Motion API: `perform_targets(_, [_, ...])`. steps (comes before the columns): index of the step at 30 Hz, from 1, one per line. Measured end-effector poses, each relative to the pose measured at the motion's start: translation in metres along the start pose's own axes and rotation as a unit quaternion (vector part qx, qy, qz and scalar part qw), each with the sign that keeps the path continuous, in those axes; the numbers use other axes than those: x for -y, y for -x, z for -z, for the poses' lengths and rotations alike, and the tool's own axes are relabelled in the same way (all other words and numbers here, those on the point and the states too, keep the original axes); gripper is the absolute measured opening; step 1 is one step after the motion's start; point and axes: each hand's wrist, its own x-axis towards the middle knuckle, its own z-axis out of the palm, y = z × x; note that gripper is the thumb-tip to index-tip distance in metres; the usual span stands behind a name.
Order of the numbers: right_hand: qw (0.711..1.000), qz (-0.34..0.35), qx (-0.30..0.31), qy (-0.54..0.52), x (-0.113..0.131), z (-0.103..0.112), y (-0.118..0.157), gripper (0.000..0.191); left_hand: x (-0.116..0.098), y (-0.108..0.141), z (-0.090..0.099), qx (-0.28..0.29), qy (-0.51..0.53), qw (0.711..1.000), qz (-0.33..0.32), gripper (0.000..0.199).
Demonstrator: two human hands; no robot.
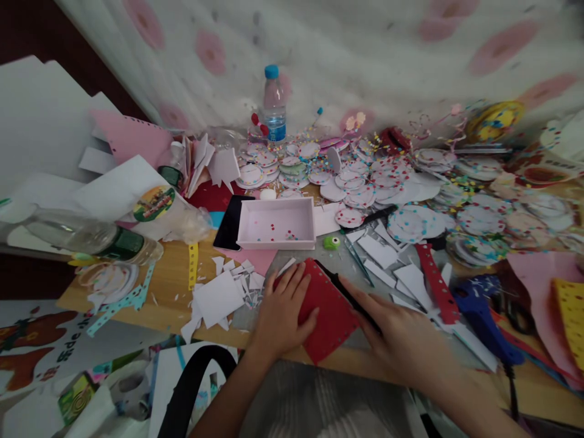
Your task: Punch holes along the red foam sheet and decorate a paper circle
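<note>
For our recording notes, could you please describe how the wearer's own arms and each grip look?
The bare, ungloved left grip and right grip show no visible rings; the bare forearms carry no visible sleeves, watch or cables. A dark grey cloth garment with faint vertical stripes shows below.

Red sheet [326,313], black tool [334,280]

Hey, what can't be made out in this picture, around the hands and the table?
Black tool: head view, partly covered by the right hand; its exact kind is unclear.
Red sheet: head view, left part under the left hand.
Yellow sheet: head view, cut off by the right edge.
Label on the blue-capped bottle: head view, print too small.
</note>
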Motion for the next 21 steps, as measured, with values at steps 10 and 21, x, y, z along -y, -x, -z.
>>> perform_targets(10, [1.000,-0.012,0.011,-0.004,0.006,-0.003,-0.004,0.059,0.001,0.000,-0.002,-0.008,0.006,1.000,0.000,0.057])
perform_targets(21, [0.999,0.002,0.009,0.034,0.017,-0.008,-0.003,0.074,0.000,-0.001,-0.002,-0.011,0.003,1.000,0.001,0.058])
